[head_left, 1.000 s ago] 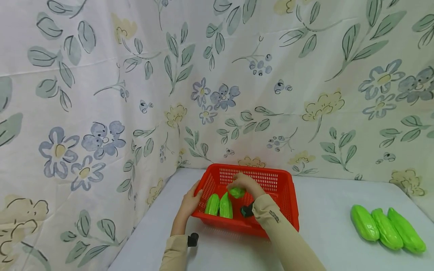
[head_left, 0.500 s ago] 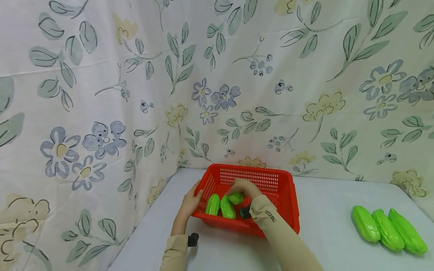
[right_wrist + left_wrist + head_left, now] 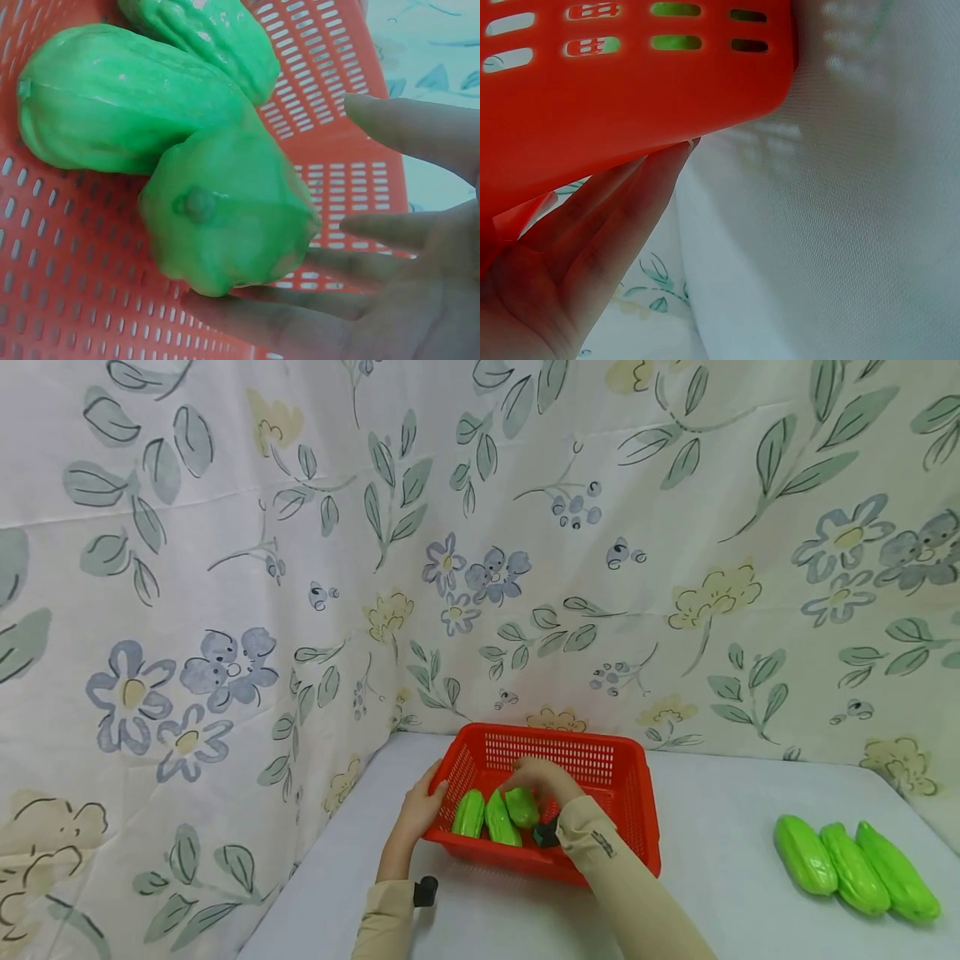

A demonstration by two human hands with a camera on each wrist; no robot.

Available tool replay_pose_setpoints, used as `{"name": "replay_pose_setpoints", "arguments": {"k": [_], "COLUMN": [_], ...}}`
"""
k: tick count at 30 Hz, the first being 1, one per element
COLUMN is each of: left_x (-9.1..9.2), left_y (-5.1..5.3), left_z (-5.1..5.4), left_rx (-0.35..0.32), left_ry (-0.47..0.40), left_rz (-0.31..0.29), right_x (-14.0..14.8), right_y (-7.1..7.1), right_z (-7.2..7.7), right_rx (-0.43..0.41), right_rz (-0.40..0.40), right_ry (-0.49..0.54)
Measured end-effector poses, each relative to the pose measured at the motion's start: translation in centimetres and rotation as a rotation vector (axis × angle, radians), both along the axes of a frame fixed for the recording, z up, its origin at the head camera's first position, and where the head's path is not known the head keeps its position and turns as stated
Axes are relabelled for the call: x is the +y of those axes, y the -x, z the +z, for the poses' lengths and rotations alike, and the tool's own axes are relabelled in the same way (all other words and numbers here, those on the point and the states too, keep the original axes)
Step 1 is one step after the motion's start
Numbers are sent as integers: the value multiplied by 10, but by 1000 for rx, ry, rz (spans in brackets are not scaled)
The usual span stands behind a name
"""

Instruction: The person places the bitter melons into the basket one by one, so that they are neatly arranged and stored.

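Seemingly for steadiness, your left hand (image 3: pixel 420 807) grips the basket (image 3: pixel 517 858) by its rim, while your right hand (image 3: pixel 547 778), fingers spread and gripping nothing, is beside the green vegetable (image 3: pixel 522 808) inside, near two others (image 3: pixel 469 815).

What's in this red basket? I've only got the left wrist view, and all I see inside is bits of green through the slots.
Observer: Three green gourds lie next to one another in the left part of the red basket.
Operator: Is one being gripped?
Observer: It doesn't look like it: the right hand is spread beside the rightmost gourd, not wrapped round it.
Operator: Any more outside?
Observer: Yes, three more gourds lie on the white table, to the basket's right.
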State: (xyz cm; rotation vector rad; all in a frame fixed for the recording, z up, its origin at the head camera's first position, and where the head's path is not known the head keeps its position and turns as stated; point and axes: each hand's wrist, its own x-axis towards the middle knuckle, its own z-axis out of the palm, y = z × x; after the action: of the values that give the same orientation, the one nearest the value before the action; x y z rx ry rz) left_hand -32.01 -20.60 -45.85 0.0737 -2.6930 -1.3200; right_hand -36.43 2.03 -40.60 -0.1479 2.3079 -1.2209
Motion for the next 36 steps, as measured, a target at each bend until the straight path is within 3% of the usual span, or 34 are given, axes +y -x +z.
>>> {"name": "replay_pose_setpoints", "arguments": {"k": [17, 26, 36], "left_x": [-1, -2, -2], "left_y": [0, 0, 2], "left_z": [-1, -1, -2], "left_rx": [0, 5, 8], "left_ry": [5, 3, 3], "left_rz": [8, 4, 4], "right_x": [9, 16, 22], "right_y": [-4, -8, -13], "right_z": [-4, 1, 6], "right_rx": [-82, -48, -3], "right_rz": [-9, 16, -38], "right_ry": [12, -14, 50]}}
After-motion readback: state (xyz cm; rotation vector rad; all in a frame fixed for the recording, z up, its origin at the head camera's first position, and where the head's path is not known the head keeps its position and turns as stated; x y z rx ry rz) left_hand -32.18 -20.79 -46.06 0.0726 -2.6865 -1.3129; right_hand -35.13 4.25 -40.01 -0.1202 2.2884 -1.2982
